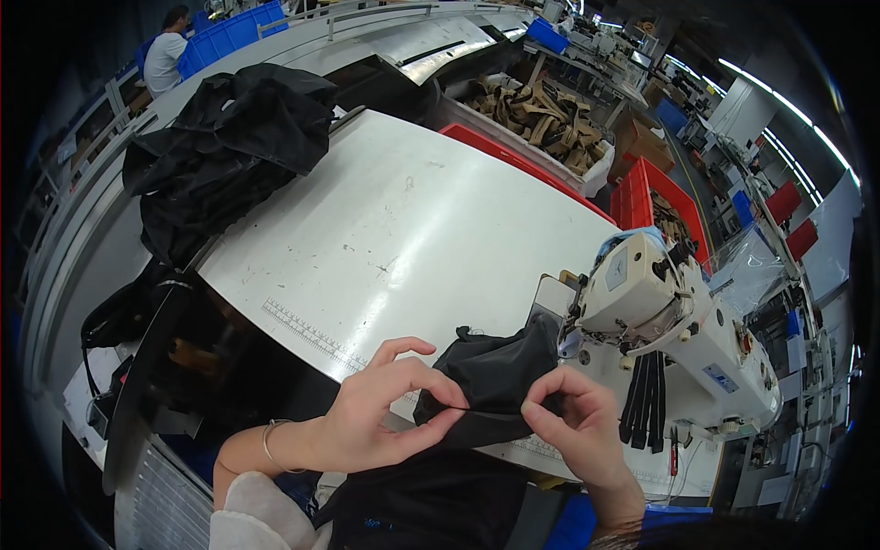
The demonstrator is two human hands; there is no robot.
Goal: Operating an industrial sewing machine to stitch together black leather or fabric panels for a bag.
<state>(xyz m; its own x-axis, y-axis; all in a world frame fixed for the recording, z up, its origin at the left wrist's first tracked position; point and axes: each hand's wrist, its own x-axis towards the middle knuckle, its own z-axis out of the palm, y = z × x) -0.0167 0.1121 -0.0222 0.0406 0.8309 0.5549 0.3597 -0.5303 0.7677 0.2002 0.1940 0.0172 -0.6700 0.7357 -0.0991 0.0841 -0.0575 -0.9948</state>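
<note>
Thumb and forefinger of the left hand (367,420) pinch the near fold of the black fabric piece (495,367); the right hand (584,429) grips the same fold farther right, likewise between thumb and forefinger. The piece sits at the near edge of the white tabletop (394,229), left of the sewing machine (687,335). Assessed as light, limp and somewhat slick; best held by its folded edge, two spaced pinches keeping it taut. Black straps (646,399) hang beside the machine; a dark cloth heap (229,151) lies far left.
</note>
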